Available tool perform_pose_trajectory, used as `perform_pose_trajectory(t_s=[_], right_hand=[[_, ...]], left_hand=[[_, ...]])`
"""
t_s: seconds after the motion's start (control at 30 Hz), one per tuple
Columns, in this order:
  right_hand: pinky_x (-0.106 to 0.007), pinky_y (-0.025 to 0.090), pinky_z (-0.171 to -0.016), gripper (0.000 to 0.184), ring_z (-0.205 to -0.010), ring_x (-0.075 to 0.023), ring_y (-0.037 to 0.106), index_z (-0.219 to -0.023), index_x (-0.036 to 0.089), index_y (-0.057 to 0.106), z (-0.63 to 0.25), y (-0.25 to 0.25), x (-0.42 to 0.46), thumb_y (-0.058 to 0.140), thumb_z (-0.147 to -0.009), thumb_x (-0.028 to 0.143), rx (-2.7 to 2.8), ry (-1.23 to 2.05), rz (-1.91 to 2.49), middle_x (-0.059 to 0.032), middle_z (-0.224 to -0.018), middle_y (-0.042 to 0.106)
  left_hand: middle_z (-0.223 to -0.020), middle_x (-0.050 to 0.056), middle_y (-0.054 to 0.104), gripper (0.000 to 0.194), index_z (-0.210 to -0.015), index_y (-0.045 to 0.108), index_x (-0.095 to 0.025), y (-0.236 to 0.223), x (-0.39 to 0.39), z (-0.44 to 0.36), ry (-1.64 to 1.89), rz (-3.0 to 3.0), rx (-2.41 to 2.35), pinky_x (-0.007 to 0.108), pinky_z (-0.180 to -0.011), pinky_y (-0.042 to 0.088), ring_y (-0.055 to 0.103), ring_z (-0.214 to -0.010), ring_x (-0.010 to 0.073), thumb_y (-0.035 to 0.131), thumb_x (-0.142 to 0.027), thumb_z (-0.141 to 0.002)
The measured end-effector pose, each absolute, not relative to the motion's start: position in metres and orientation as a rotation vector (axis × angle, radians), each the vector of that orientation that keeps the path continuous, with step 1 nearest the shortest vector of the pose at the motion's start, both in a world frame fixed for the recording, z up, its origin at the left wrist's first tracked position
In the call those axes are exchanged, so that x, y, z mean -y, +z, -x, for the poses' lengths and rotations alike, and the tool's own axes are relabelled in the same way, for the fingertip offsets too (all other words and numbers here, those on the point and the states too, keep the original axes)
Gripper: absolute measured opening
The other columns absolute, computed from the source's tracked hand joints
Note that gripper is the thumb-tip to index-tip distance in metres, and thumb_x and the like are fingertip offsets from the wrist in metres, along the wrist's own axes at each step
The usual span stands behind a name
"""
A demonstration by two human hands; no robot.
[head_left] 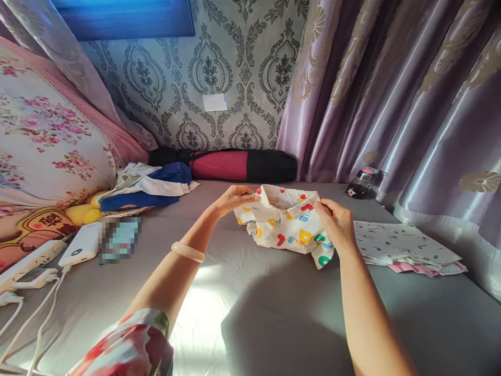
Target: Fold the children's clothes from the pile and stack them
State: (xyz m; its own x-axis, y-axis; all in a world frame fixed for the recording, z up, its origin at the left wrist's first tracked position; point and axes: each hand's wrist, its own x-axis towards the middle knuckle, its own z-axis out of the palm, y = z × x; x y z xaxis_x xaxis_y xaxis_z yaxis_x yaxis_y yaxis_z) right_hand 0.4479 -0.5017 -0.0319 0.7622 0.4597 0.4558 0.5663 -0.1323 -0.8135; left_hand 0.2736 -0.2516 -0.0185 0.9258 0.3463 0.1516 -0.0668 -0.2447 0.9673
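The left hand (235, 200) and the right hand (338, 223) firmly pinched the printed garment (287, 227) by its upper edge, not yet flat, while folded cloth (405, 243) already lay nearby.

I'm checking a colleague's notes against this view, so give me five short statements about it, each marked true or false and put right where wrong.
1. The left hand and right hand both hold the shirt. True.
2. The bangle is on the right arm. False: it is on the left arm.
3. The bottle stands near the purple curtain. True.
4. The shirt is plain white. False: it has coloured prints.
5. The long roll lies at the foot of the patterned wall. True.
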Motion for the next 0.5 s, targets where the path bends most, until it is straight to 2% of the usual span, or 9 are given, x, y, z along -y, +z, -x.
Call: perform_pose_trajectory(t_s=[0.23, 0.5], right_hand=[[-0.028, 0.043, -0.059, 0.038, -0.069, -0.0206, 0.061, -0.091, 0.016, 0.073, -0.456, -0.039, 0.503, 0.056, -0.082, 0.048, 0.887, -0.117, 1.860, -0.0048, -0.076, 0.070], [-0.028, 0.040, -0.059, 0.038, -0.065, -0.0186, 0.058, -0.089, 0.015, 0.072, -0.442, -0.027, 0.495, 0.050, -0.082, 0.045, 1.112, -0.128, 1.905, -0.0039, -0.070, 0.066]], left_hand=[[-0.090, 0.007, 0.073, 0.050, -0.098, 0.073, -0.013, -0.017, 0.256, -0.272, 0.338, -1.845, -0.226, 0.026, -0.069, 0.049, 0.065, -0.079, 0.0182, 0.074, -0.054, -0.070], [-0.075, 0.003, 0.068, 0.042, -0.088, 0.068, -0.013, -0.015, 0.248, -0.248, 0.519, -1.929, -0.364, 0.025, -0.059, 0.045, 0.061, -0.067, 0.0159, 0.068, -0.052, -0.070]])
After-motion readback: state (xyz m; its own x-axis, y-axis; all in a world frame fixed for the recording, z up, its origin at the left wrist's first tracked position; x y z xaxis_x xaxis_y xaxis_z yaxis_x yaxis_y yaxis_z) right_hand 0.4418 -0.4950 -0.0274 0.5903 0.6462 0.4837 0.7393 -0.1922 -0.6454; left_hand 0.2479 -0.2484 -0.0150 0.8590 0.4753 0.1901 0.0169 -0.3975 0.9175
